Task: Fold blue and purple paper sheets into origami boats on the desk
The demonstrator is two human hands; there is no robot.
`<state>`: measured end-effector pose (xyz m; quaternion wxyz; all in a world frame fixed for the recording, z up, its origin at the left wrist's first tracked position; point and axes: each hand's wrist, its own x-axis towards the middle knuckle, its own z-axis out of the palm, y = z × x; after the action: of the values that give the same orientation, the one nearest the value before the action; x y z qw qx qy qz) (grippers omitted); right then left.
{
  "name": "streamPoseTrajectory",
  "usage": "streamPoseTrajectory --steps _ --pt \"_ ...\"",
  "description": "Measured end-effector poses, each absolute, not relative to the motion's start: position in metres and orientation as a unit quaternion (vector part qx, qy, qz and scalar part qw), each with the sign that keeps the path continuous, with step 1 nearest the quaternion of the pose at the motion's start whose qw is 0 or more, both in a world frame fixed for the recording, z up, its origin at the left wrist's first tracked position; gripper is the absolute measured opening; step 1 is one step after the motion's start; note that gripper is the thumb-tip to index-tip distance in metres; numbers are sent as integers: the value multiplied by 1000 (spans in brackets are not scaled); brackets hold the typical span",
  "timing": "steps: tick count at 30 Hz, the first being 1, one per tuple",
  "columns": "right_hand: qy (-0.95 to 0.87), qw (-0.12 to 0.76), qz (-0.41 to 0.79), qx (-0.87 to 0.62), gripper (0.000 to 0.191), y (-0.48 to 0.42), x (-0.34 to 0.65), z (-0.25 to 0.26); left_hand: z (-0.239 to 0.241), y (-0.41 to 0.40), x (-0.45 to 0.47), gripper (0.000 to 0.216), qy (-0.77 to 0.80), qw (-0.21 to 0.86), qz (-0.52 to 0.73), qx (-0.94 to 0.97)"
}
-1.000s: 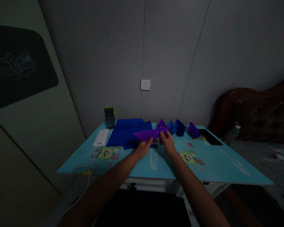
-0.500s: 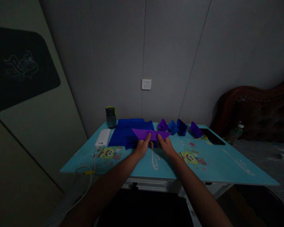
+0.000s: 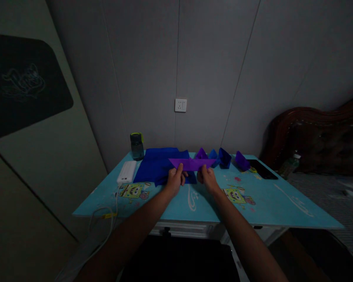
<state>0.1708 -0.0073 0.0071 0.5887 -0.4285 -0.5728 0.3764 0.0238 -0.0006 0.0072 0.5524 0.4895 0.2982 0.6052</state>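
A purple paper boat (image 3: 191, 165), long and folded flat with pointed ends, is held level above the table. My left hand (image 3: 175, 179) pinches its lower edge left of the middle, thumb on the near face. On the other side my right hand (image 3: 208, 178) grips it the same way, thumb in front. Behind it lie dark blue paper sheets (image 3: 153, 166). Finished paper boats stand at the back: a purple one (image 3: 201, 154), a blue one (image 3: 214, 156), a dark blue one (image 3: 224, 158) and another purple one (image 3: 242, 161).
On the light blue table (image 3: 170, 207) are a water bottle (image 3: 137, 147) and a white power bank (image 3: 126, 172) with a cable (image 3: 117, 199) at left. A black tablet (image 3: 262, 170) and yellow-handled scissors (image 3: 253, 170) lie at right. A plastic bottle (image 3: 290, 165) stands beyond the right edge.
The paper boat has shifted slightly right and turned more level. My hands have moved a little apart along its lower edge, both still gripping it.
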Motion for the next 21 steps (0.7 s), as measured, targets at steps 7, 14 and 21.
streamPoseTrajectory --steps 7,14,21 --pt "-625 535 381 -422 71 -17 166 7 1 1 23 56 304 589 554 504" --pt "-662 480 410 -403 73 -23 167 11 -8 0 25 49 295 601 526 525" --pt "-627 538 372 -424 63 -18 168 2 -3 -5 24 54 276 568 494 597"
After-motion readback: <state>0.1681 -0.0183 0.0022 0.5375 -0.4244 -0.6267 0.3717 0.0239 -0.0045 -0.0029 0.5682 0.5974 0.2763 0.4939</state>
